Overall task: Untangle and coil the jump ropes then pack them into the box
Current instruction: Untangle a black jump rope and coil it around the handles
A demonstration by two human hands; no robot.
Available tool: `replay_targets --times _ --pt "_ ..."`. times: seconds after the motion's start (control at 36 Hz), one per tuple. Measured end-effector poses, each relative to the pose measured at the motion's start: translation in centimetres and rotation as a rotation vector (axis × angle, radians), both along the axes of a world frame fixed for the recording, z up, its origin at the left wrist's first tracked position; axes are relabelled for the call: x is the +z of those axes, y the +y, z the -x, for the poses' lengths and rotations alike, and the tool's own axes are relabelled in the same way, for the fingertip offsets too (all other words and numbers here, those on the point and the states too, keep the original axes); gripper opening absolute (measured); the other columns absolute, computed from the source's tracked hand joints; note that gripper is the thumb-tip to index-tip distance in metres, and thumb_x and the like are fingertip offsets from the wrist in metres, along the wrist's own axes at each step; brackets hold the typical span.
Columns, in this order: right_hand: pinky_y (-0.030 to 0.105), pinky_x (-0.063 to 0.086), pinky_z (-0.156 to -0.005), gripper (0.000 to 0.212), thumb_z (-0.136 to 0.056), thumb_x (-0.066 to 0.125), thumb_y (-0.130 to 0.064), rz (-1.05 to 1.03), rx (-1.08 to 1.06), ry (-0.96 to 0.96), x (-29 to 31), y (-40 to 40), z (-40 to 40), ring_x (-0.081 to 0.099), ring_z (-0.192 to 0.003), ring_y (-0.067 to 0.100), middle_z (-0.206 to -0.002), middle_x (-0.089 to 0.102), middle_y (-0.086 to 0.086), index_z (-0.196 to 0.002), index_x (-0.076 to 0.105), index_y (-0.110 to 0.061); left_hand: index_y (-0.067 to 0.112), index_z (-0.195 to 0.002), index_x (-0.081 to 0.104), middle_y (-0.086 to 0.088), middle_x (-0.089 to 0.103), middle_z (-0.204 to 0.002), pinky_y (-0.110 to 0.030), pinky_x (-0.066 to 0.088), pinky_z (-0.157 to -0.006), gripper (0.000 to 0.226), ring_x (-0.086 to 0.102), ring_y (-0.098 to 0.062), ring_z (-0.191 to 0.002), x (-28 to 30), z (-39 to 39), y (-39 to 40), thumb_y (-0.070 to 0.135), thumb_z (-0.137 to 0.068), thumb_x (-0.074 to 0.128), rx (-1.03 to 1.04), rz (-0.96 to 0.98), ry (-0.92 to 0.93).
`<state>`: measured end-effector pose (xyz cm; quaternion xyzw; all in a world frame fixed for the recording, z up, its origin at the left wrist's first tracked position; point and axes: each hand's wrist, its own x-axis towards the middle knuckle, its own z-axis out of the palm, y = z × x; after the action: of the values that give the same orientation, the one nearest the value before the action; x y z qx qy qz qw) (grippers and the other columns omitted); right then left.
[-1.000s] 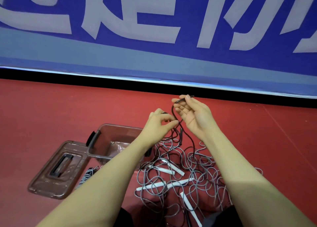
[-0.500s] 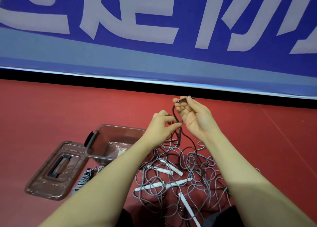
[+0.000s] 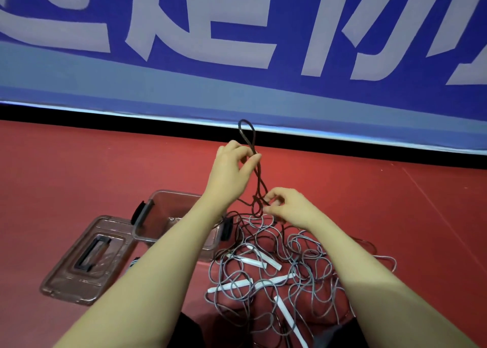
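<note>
Banner (image 3: 237, 44) fills the far wall, blue with large pale lettering cut off at the frame edges. Red floor (image 3: 79, 176) below it carries everything.

Tangle (image 3: 284, 274) of grey ropes with white handles lies on the floor in front of the person, to the right of the box. Box (image 3: 168, 213), clear brown with dark latches, stands open just left of the tangle; nothing coiled shows in it. Lid (image 3: 87, 258) lies flat on the floor, left of the box.

Dark rope (image 3: 259, 181) is lifted clear of the heap. Left hand (image 3: 232, 168) pinches it between thumb and fingers, a small loop standing up above the pinch. Right hand (image 3: 287, 208) is lower, fingers curled round a knotted crossing of the same rope just above the tangle.

Risks, as judged: pulling the two hands apart could cinch the crossing tight instead of freeing it. The dark rope's lower end runs into the grey coils, so lifting may drag them up and snarl them further.

Hard to see: the dark rope's handles are not visible. How many ropes make up the heap cannot be counted. The left forearm hides part of the box. A striped object beside the lid is mostly covered.
</note>
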<state>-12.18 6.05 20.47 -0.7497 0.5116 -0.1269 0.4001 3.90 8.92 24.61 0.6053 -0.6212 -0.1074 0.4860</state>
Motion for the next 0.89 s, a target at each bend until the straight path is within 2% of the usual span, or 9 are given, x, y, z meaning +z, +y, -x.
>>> replay_targets --times 0.08,0.17,0.22,0.42,0.53,0.64,0.72,0.81,0.89 --pt "0.025 0.049 -0.052 0.012 -0.091 0.059 -0.010 0.013 -0.051 -0.107 0.0 0.0 -0.5 0.055 -0.051 0.017 -0.061 0.060 0.004 -0.081 0.057 -0.016 0.006 -0.080 0.065 0.007 0.040 -0.075 -0.025 0.026 -0.070 0.027 0.045 -0.024 -0.085 -0.2 0.0 0.0 0.024 -0.097 0.052 -0.053 -0.084 0.039" --pt "0.028 0.050 -0.049 0.016 -0.094 0.053 -0.005 0.031 -0.150 -0.339 0.8 -0.3 -0.8 0.058 -0.048 0.020 -0.067 0.062 0.011 -0.081 0.049 -0.014 0.009 -0.112 0.067 0.008 0.038 -0.079 -0.018 0.028 -0.073 0.026 0.045 -0.016 -0.088 -0.9 -0.1 0.1 0.014 -0.098 0.045 -0.097 -0.195 0.067" --pt "0.025 0.050 -0.046 0.016 -0.096 0.049 -0.003 0.021 -0.212 -0.515 1.7 -0.3 -1.1 0.058 -0.045 0.016 -0.069 0.060 0.012 -0.083 0.045 -0.010 0.009 -0.118 0.064 0.009 0.039 -0.082 -0.016 0.028 -0.076 0.030 0.044 -0.014 -0.090 -1.8 -0.2 0.1 0.007 -0.096 0.044 -0.105 -0.250 0.041" --pt "0.021 0.048 -0.045 0.017 -0.098 0.044 -0.004 -0.206 -0.394 -1.100 4.4 0.0 -2.0 0.059 -0.045 0.014 -0.069 0.059 0.014 -0.082 0.042 -0.007 0.014 -0.114 0.065 0.006 0.042 -0.086 -0.026 0.033 -0.081 0.029 0.038 -0.014 -0.093 -4.0 0.8 0.6 0.028 -0.088 0.063 -0.299 -0.440 -0.124" --pt "0.019 0.048 -0.045 0.014 -0.097 0.047 -0.005 -0.305 -0.408 -1.228 5.1 0.1 -1.9 0.059 -0.046 0.012 -0.060 0.064 0.007 -0.082 0.047 -0.006 0.017 -0.094 0.071 0.003 0.047 -0.083 -0.021 0.031 -0.072 0.017 0.042 -0.014 -0.088 -4.0 1.2 0.7 0.032 -0.087 0.066 -0.289 -0.353 -0.063" --pt "0.019 0.049 -0.048 0.014 -0.098 0.046 -0.010 -0.318 -0.402 -1.288 5.3 -0.1 -1.6 0.060 -0.052 0.011 -0.067 0.065 0.007 -0.087 0.051 -0.003 0.011 -0.085 0.070 0.005 0.045 -0.078 -0.021 0.026 -0.066 0.019 0.041 -0.015 -0.083 -3.7 1.6 0.7 0.029 -0.088 0.064 -0.245 -0.273 -0.072" --pt "0.022 0.045 -0.048 0.016 -0.100 0.043 -0.018 -0.275 -0.414 -1.175 4.7 -0.4 -0.9 0.058 -0.058 0.014 -0.087 0.066 0.010 -0.096 0.053 -0.006 0.009 -0.081 0.067 0.003 0.047 -0.081 -0.022 0.024 -0.067 0.021 0.042 -0.017 -0.084 -3.3 1.4 0.3 0.027 -0.091 0.061 -0.136 -0.207 -0.093" --pt "0.021 0.040 -0.049 0.011 -0.098 0.046 -0.011 -0.140 -0.384 -0.682 2.8 -0.7 0.0 0.053 -0.063 0.013 -0.101 0.065 0.011 -0.098 0.057 -0.012 0.007 -0.080 0.063 0.001 0.047 -0.083 -0.022 0.023 -0.068 0.022 0.040 -0.019 -0.086 -2.7 1.0 -0.1 0.025 -0.092 0.060 -0.071 -0.151 -0.071" --pt "0.012 0.040 -0.053 0.019 -0.092 0.052 -0.005 -0.008 -0.155 -0.210 0.9 -0.6 0.5 0.053 -0.072 0.006 -0.107 0.060 0.004 -0.106 0.059 -0.015 0.007 -0.079 0.061 0.000 0.047 -0.085 -0.021 0.022 -0.068 0.023 0.037 -0.018 -0.087 -2.1 0.6 -0.1 0.025 -0.093 0.058 -0.063 -0.128 -0.079"
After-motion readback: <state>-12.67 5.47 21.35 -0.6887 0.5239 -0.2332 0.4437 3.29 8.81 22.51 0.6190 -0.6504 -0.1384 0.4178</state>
